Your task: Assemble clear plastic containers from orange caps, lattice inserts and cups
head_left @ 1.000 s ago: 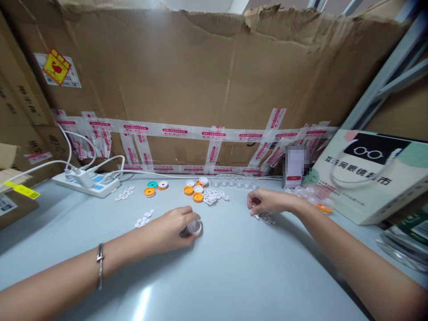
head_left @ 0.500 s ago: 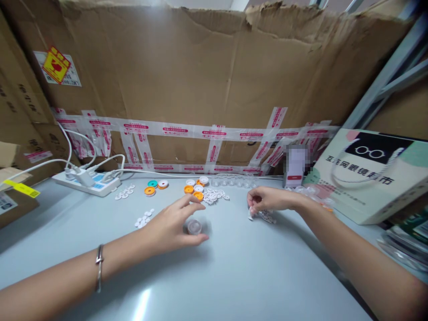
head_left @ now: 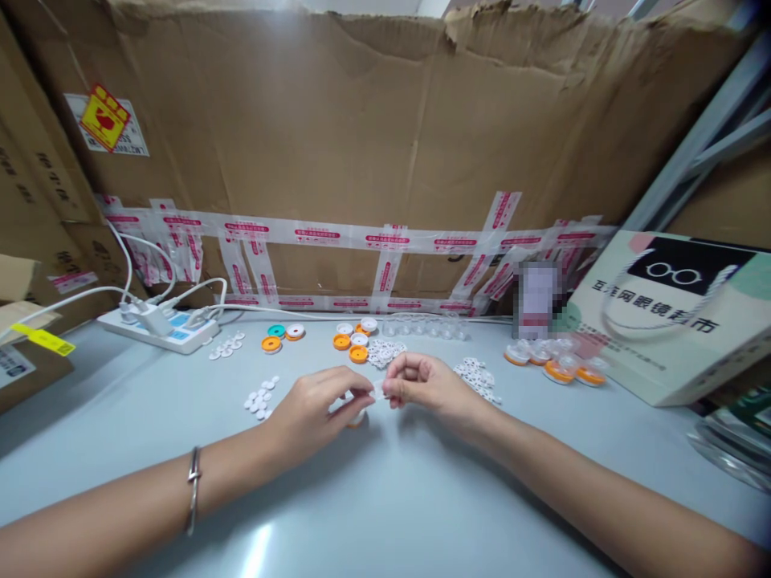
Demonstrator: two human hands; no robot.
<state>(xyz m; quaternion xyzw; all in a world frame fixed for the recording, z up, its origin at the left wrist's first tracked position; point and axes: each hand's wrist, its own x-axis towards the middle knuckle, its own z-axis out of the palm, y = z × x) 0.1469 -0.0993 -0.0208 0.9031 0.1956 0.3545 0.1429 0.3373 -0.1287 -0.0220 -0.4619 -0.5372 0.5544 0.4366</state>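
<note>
My left hand (head_left: pixel 325 405) is closed in a pinch, its thumb and fingertips at the left edge of a small whitish piece (head_left: pixel 379 391). Opposite it, my right hand (head_left: pixel 422 385) pinches the same piece between thumb and forefinger. The piece is too small and blurred to name its exact kind. Under my left fingers, a round orange-and-white part (head_left: pixel 356 420) rests on the table, mostly hidden. A heap of small white pieces with dark marks (head_left: pixel 475 377) lies just beyond my right hand, and a similar heap (head_left: pixel 385 353) lies behind the fingertips.
Orange and white round caps (head_left: pixel 341 342) and a row of clear domes (head_left: pixel 425 325) sit at the back. White discs (head_left: pixel 260 399) lie to the left, near a power strip (head_left: pixel 160 325). Dome-topped orange parts (head_left: pixel 560 369) stand right, before a paper bag (head_left: pixel 656 321).
My right hand has moved left from the right-hand heap, carrying a small white piece to my left hand. My left hand's fingers, spread before, have closed together.
</note>
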